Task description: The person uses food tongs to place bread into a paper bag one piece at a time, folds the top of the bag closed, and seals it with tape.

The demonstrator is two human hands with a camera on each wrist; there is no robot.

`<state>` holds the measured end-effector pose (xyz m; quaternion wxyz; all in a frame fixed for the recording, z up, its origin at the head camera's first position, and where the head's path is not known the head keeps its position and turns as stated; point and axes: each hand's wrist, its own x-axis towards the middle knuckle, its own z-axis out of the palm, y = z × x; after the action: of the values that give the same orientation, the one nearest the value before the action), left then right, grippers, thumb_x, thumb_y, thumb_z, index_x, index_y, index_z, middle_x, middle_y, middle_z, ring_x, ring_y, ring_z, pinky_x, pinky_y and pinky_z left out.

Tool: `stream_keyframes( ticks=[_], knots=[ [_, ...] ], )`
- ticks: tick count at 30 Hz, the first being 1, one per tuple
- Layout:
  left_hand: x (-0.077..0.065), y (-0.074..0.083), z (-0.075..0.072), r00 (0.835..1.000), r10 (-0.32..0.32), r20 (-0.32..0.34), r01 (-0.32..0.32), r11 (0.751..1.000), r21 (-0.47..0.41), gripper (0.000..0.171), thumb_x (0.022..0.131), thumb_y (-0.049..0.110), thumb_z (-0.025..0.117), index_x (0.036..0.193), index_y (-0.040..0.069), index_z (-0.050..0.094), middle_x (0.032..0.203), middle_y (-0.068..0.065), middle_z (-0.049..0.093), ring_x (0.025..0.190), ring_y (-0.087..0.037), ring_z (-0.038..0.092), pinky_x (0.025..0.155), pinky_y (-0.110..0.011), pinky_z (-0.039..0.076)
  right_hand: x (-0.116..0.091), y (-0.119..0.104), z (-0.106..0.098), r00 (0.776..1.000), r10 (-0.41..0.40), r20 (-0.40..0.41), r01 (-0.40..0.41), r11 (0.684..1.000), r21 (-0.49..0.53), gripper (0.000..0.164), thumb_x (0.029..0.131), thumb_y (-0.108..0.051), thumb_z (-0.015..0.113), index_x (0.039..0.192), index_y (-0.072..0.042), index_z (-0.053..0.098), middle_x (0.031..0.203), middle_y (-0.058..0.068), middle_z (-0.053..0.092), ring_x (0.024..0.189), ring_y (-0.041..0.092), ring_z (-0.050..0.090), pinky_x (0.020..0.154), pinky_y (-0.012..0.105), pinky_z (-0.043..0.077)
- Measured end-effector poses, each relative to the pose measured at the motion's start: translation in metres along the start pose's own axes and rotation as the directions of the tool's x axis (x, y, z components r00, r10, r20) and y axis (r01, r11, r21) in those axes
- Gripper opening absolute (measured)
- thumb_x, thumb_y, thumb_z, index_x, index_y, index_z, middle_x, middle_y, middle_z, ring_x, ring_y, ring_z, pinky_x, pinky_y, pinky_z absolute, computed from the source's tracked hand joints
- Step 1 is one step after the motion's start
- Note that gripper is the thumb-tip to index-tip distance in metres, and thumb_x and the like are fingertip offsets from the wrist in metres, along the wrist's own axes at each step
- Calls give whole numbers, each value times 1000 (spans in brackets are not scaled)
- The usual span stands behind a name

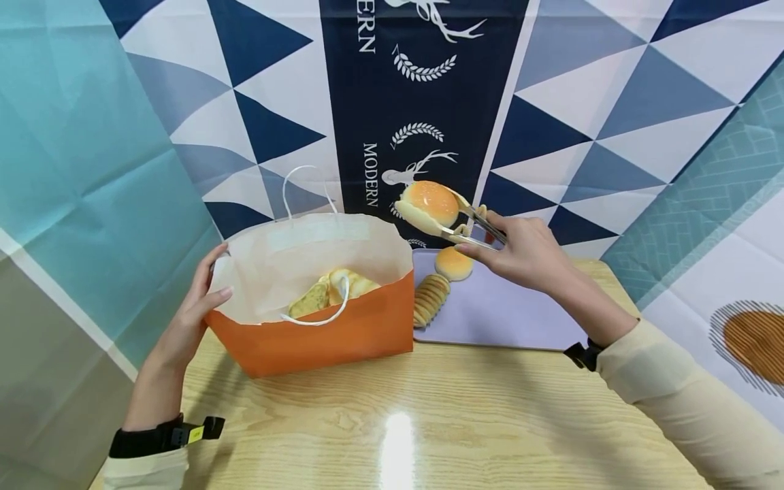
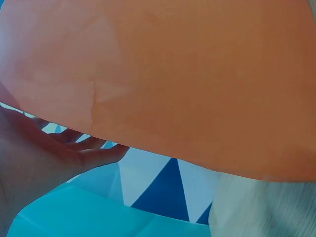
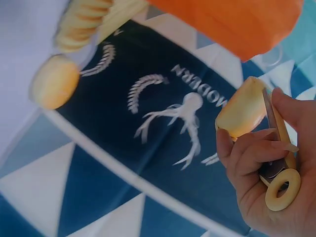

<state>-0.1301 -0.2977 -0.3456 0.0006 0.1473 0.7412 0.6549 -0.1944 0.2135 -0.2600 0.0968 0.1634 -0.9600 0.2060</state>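
Note:
My right hand (image 1: 520,248) grips a pair of tongs (image 1: 468,235), seen close up as metal arms with a ring at the end (image 3: 282,190) in the right wrist view. Between the tong tips is a round sesame bun (image 1: 431,203), raised just right of the paper bag's opening. The orange paper bag (image 1: 324,347) stands open, showing its white inside. My left hand (image 1: 190,303) holds its left side at the rim, thumb toward the front. Inside lie pieces of bread (image 1: 337,286), partly hidden by the front wall and a white handle.
A pale purple tray (image 1: 514,313) lies right of the bag on the wooden table (image 1: 367,422). Another round bun (image 1: 454,263) and a ridged bread roll (image 1: 431,299) rest at its left end. Patterned cloth (image 1: 429,102) hangs behind.

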Motion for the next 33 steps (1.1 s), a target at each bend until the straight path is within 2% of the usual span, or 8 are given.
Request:
stream_keyframes(
  ticks=[3,8,11,14,17,21,26,33],
  knots=[
    [1,1,-1,1000,-6,7,6,1000,7,72,107,24,45,170,30,10,175,4,-5,158,-25,-2,118,-61,15,6,-16,-2,997,-74,-19,74,997,-9,51,93,-64,72,97,-13,68,73,3,60,56,22,49,51,36,36],
    [2,2,-2,1000,1,17,-1,1000,20,74,107,21,46,170,28,9,175,0,-5,159,-28,-5,119,-69,7,14,-41,-4,989,-147,2,147,989,18,48,93,-63,73,93,-16,65,76,2,62,54,21,49,50,35,35],
    [3,4,-3,1000,8,29,-9,999,31,75,107,20,46,171,27,8,176,-2,-4,160,-31,-7,118,-75,2,18,-56,-4,986,-166,32,165,986,38,56,92,-64,74,115,-13,73,80,1,65,53,20,48,50,35,36],
    [4,5,-4,999,5,44,-7,999,37,76,107,20,47,171,26,6,176,0,-9,161,-32,-14,114,-80,-6,23,-70,-2,979,-200,48,198,979,41,77,91,-62,76,144,-7,66,85,0,69,51,20,47,49,36,37],
    [4,6,-4,999,-10,53,7,999,46,77,107,22,47,171,27,4,176,2,-12,161,-31,-18,113,-81,-7,27,-83,0,966,-253,61,251,967,35,83,91,-59,77,152,-6,58,90,0,71,57,19,53,53,36,42],
    [5,8,-3,998,-26,57,22,998,63,77,108,24,47,171,29,4,176,1,-10,161,-32,-14,114,-81,-2,31,-100,3,946,-311,89,309,950,32,80,92,-57,77,151,-5,59,90,1,73,69,17,62,62,35,49],
    [5,7,-3,998,-34,62,30,997,66,77,108,24,47,171,29,3,176,-4,-4,159,-35,-1,114,-78,9,38,-118,9,929,-341,141,341,940,29,81,92,-58,76,150,-4,59,75,-3,69,65,14,61,62,33,50],
    [6,7,-4,998,-45,50,40,994,100,75,109,24,46,170,31,3,173,-11,12,146,-29,28,112,-51,32,53,-140,17,904,-377,201,389,921,-25,76,90,-64,75,139,-7,68,65,-1,59,56,15,51,54,32,41]
  ],
)
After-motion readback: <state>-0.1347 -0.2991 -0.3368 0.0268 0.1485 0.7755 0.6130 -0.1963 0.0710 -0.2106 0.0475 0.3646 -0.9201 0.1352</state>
